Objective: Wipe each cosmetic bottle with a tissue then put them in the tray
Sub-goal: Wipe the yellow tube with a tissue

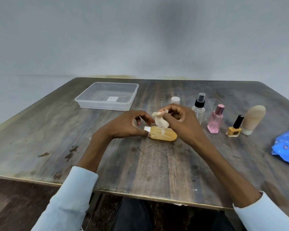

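Note:
An amber bottle point(163, 135) with a white cap lies on its side in the middle of the wooden table point(157, 164). My left hand point(125, 125) holds it at the cap end, thumb against the neck. My right hand point(182, 120) pinches a crumpled white tissue point(161, 121) just above the bottle, the tissue's lower end touching it. The clear plastic tray point(105, 104) stands at the back left with no bottle in it. To the right stand a clear spray bottle point(198, 107), a pink perfume bottle point(215, 120), a yellow nail polish point(234, 129) and a beige tube point(253, 119).
A small white-capped container point(175, 100) stands behind my right hand, partly hidden. A blue pack of wipes point(287, 145) lies at the table's right edge. The near table edge runs across the lower part of the view, with my lap below it.

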